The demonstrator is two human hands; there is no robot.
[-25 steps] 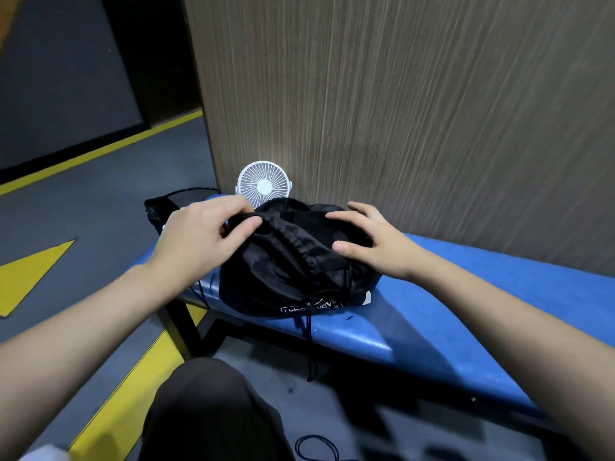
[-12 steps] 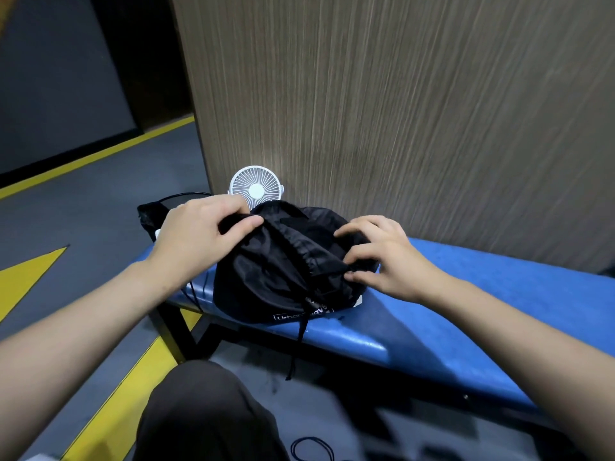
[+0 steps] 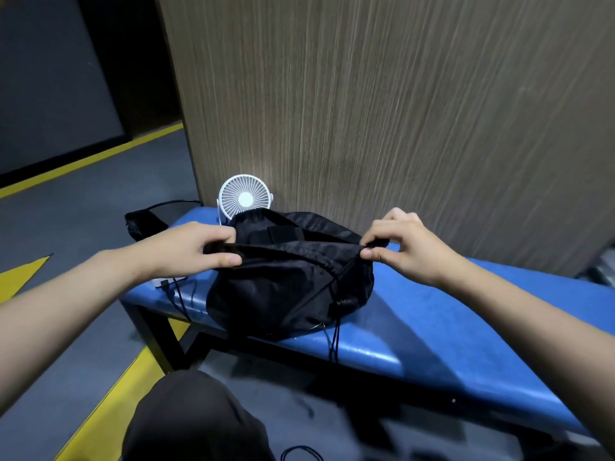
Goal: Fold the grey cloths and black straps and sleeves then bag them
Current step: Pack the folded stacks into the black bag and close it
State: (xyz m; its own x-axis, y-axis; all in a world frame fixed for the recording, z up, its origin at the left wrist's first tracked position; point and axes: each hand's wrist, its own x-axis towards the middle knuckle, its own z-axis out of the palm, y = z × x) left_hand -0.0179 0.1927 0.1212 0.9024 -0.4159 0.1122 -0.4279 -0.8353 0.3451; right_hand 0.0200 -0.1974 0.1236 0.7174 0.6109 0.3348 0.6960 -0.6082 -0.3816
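Fingers and thumb of left hand (image 3: 196, 247) pinching near rim of black drawstring bag (image 3: 283, 287) at its left end; fingers of right hand (image 3: 404, 247) curled, thumb and forefinger pinching same rim at its right end, hem stretched taut between both hands. Head view: bag resting on blue padded bench (image 3: 449, 327), mouth held apart, a black strap (image 3: 279, 235) visible inside. Drawstring cord (image 3: 334, 341) hanging down off bench's front edge. Small white fan (image 3: 245, 197) upright just behind bag, against wood-grain wall panel (image 3: 382, 111). Another black item (image 3: 139, 221) beyond bench's left end, too dark to identify. Grey floor with yellow lines (image 3: 93, 158) below
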